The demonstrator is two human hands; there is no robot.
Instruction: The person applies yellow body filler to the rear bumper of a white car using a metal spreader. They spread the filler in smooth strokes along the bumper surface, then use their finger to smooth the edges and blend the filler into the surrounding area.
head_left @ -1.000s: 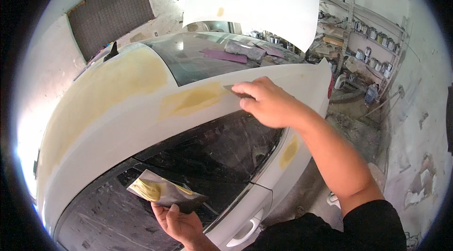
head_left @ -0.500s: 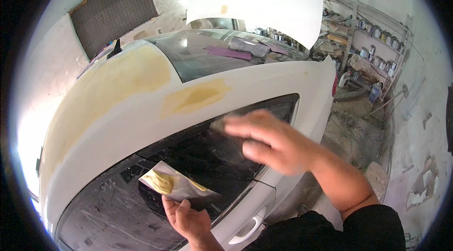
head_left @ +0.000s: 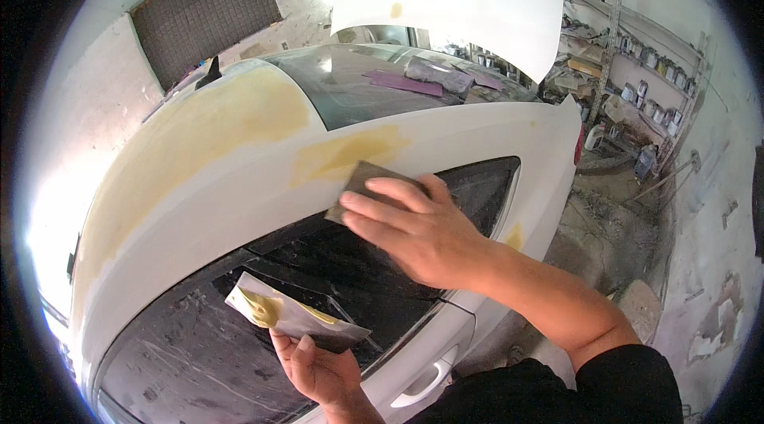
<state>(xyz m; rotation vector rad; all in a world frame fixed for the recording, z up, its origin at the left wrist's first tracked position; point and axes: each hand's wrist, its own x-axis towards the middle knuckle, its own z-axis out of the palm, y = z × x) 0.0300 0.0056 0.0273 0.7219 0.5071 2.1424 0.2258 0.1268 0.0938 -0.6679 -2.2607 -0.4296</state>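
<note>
— What are we doing with our right hand (head_left: 418, 233)?

— We lay it flat, fingers stretched out and close together, pressing a dark grey spreader (head_left: 368, 185) against the white car body (head_left: 239, 217), just above the side window (head_left: 318, 304). The tool's upper edge touches the lower rim of a yellow filler patch (head_left: 350, 155) on the panel.

— And our left hand (head_left: 318, 368)?

— It comes up from the lower edge, fingers curled under and thumb on top, pinching a thin grey mixing board (head_left: 298, 316). The board tilts a little and carries a lump of pale yellow filler (head_left: 261, 308) at its left end, with a smear running toward the middle. It hovers in front of the dark window glass, well below the right hand.

— How does the panel look?

— White, with the one yellow patch by our spreader, a much wider yellowish area (head_left: 215, 125) spreading over the roof edge to the left, and a small yellow spot (head_left: 516, 237) near the rear corner of the window. The glass is dark and streaked. A white door handle (head_left: 422, 380) shows low down.

— And the room around us?

— A raised white boot lid (head_left: 454, 2) stands beyond the rear glass, where some purple sheets (head_left: 406, 82) lie. Shelves with tins (head_left: 645, 66) line the right wall, above a rough, dirty floor (head_left: 605, 233). A dark mesh panel (head_left: 207, 14) hangs on the pale wall, upper left.
</note>
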